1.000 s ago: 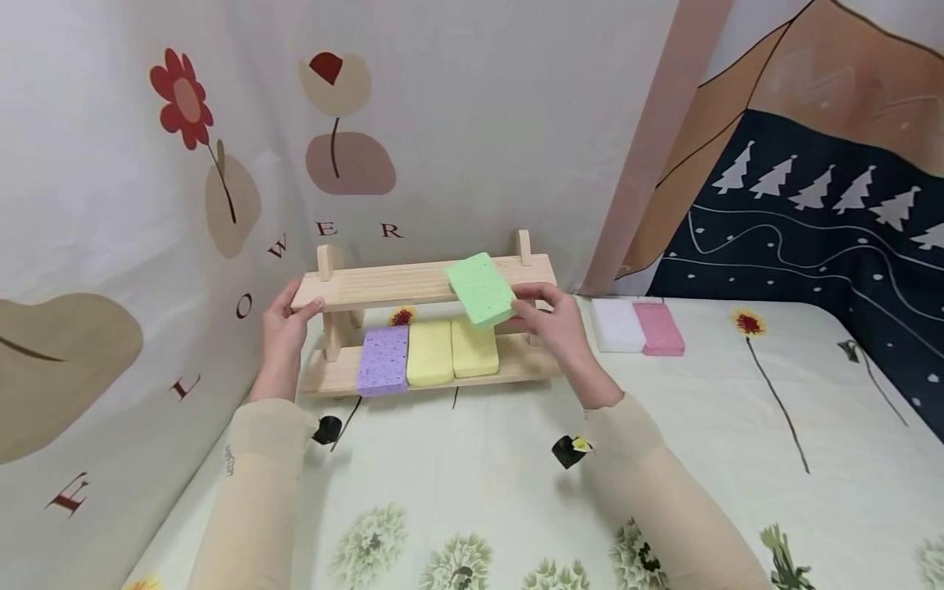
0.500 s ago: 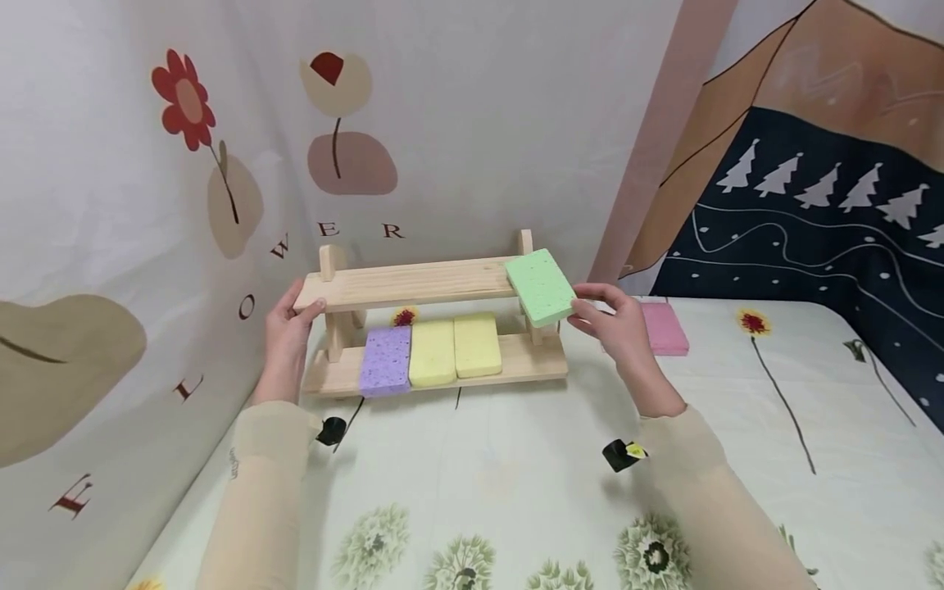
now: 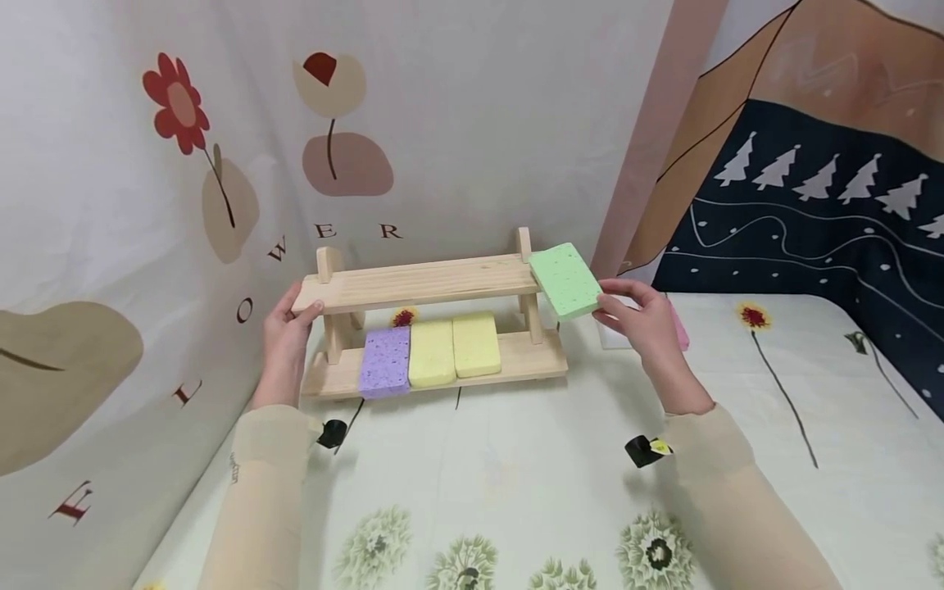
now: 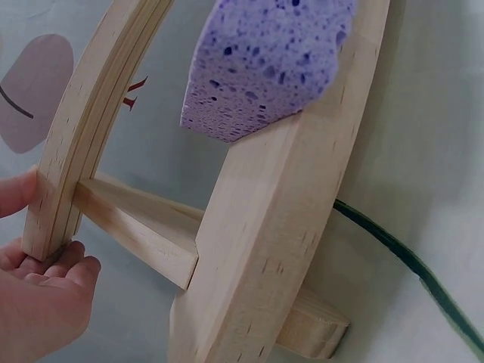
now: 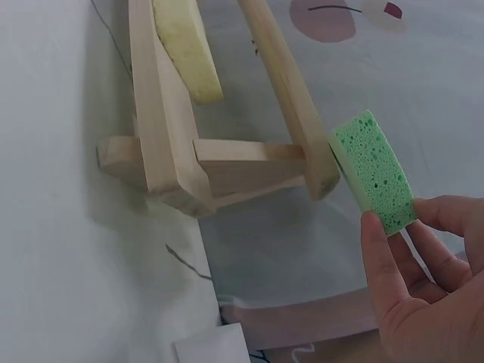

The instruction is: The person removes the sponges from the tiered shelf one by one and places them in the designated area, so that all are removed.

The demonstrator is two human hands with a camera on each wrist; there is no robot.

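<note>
My left hand (image 3: 286, 340) grips the left end of the upper board of a two-tier wooden shelf (image 3: 420, 287), thumb on top and fingers curled beneath, as the left wrist view shows. My right hand (image 3: 649, 332) pinches a green sponge (image 3: 565, 281) by its lower right corner, between thumb and fingers. The sponge is tilted, right by the upper board's right end. On the lower board a purple sponge (image 3: 384, 362) and two yellow sponges (image 3: 432, 352) stand side by side, leaning back. In the right wrist view the green sponge (image 5: 374, 174) shows beside the board's end.
Behind my right hand lie a white sponge (image 3: 614, 337) and a pink sponge (image 3: 678, 326), both mostly hidden by it. A printed cloth wall (image 3: 457, 123) rises close behind the shelf. A floral cloth (image 3: 501, 459) covers the table.
My right hand has carried the green sponge rightward, from over the upper board to its right end. My left hand keeps its grip on the shelf, which has stayed in place.
</note>
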